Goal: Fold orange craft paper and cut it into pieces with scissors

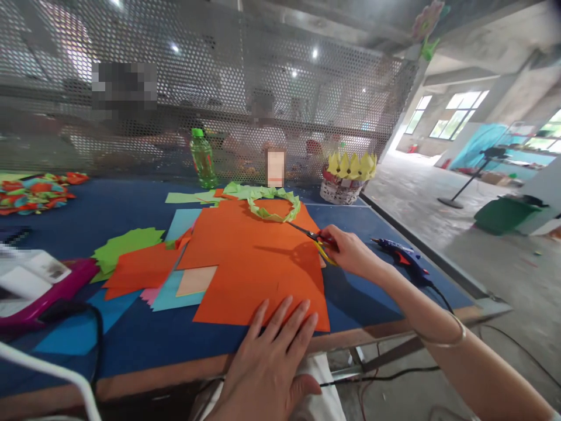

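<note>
My left hand [280, 345] lies flat with fingers spread on the near edge of a large orange paper sheet [263, 263]. Above the sheet's right side, my right hand [350, 251] grips a pair of scissors [322, 242] with yellow handles and dark blades. The blades point left and away from me, towards a ring of folded light green paper [275, 217] at the sheet's far edge. Their tip appears close to the ring; I cannot tell whether it touches. More coloured paper, green [125, 248], orange [144, 266] and light blue [175, 295], is stacked to the left.
At the right lies a blue glue gun [403, 254] with its cable. A green-capped bottle [203, 158] and a basket [339, 190] with a yellow paper crown [352, 166] stand at the back. A magenta device [74, 280] is at left. Perforated metal mesh [175, 88] borders the table.
</note>
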`<control>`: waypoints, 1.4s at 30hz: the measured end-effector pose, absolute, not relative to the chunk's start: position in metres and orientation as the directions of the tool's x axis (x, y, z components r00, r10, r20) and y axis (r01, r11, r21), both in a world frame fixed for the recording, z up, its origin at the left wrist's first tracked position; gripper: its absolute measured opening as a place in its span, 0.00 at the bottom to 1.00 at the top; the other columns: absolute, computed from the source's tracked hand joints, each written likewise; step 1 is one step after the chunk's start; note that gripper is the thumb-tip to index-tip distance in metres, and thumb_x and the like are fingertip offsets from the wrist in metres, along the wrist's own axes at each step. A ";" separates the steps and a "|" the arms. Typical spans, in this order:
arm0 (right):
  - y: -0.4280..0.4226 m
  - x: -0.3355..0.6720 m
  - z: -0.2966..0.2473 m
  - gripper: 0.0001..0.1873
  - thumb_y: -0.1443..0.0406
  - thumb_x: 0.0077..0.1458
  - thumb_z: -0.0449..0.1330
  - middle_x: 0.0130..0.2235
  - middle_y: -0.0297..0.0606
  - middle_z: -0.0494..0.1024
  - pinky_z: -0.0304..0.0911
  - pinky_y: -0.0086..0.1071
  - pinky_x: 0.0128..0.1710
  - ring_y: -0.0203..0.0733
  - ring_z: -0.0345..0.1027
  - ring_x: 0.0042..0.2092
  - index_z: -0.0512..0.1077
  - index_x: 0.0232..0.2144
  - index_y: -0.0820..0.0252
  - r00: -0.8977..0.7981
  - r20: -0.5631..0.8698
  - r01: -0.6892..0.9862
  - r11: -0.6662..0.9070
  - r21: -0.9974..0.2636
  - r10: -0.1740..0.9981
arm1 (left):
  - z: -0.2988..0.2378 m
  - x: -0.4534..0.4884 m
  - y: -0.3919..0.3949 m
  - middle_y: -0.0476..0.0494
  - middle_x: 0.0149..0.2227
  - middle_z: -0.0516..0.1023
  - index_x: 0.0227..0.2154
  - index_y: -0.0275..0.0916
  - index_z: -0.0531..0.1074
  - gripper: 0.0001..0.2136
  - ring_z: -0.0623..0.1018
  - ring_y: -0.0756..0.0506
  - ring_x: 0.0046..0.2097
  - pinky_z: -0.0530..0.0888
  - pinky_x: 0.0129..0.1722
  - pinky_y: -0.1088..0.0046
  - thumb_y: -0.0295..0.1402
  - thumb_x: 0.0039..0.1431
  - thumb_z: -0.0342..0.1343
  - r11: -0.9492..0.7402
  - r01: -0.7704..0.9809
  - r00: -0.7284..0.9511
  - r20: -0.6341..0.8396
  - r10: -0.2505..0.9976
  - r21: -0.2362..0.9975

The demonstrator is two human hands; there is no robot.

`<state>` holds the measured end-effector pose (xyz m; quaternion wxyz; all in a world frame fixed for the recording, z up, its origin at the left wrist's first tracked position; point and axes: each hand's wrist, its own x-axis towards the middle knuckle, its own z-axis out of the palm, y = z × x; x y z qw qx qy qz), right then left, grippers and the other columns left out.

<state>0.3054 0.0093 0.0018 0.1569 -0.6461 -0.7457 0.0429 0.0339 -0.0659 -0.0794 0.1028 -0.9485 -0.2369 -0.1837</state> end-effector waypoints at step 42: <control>0.087 0.282 -0.001 0.16 0.59 0.65 0.61 0.50 0.41 0.76 0.72 0.44 0.46 0.45 0.74 0.47 0.72 0.50 0.61 -0.259 0.025 0.958 0.260 -0.124 0.966 | -0.072 0.032 -0.068 0.46 0.69 0.61 0.67 0.44 0.59 0.33 0.63 0.36 0.67 0.46 0.64 0.53 0.57 0.67 0.41 -0.875 0.470 0.817 0.317 0.482 0.116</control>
